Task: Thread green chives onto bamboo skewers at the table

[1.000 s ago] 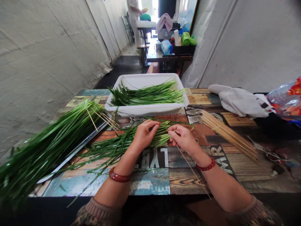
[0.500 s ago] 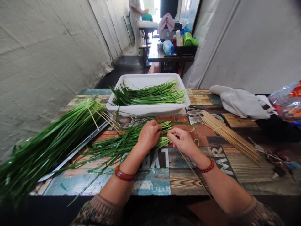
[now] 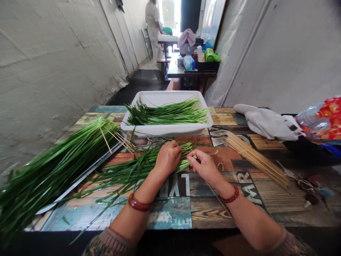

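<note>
In the head view, a person works at a wood-patterned table point(image 3: 170, 217), both hands low in the centre of the frame, where a loose bunch of long green stems point(image 3: 141, 165) lies across the boards. The left hand point(image 3: 167, 158), its fingertips reaching forward a second ago, is now curled over the bunch, knuckles up; the right hand point(image 3: 204, 165) has slipped a little lower along the pale cut ends, which thumb and fingers appear to pinch. From here that reads as a firmer hold on the same bunch, its ends being handled a few at a time. A thin stick point(image 3: 217, 197) slants beneath the right wrist; whether the hand grips it, I cannot tell. At upper centre a white tub point(image 3: 170, 131) holds more greens point(image 3: 167, 113), leafy tips left, pale ends right. At left a larger heap point(image 3: 58, 161) lies over what seems a metal-edged tray point(image 3: 80, 182), a few short sticks point(image 3: 122, 139) near its pale ends. At far right a clear plastic bag point(image 3: 323, 117) shows red and orange, its contents unreadable. In the background, a co-worker point(image 3: 152, 28) has lowered an arm towards a far table.
</note>
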Tool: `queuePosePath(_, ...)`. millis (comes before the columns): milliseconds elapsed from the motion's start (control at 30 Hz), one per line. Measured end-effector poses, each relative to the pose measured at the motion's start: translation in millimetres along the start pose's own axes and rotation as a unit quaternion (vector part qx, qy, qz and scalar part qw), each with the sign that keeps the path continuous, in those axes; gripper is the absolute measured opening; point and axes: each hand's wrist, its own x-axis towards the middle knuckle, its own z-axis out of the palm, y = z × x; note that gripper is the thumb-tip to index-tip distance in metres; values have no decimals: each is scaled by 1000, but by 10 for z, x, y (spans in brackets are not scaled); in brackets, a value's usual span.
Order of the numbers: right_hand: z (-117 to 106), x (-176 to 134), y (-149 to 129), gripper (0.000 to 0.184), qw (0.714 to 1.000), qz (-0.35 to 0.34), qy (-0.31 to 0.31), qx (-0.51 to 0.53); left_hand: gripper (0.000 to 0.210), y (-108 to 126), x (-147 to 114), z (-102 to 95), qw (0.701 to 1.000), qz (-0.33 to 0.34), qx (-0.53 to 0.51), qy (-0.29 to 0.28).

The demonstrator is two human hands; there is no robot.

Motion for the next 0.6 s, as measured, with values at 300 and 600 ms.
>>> queuePosePath(300,-3,-64,-105,28,998,14,12,65,7,93,-29,-116,954,-103,-275,62)
queuePosePath(600,-45,-104,-125,24,997,-59,44,-8,16,179,-31,-186,937,-71,-338,60)
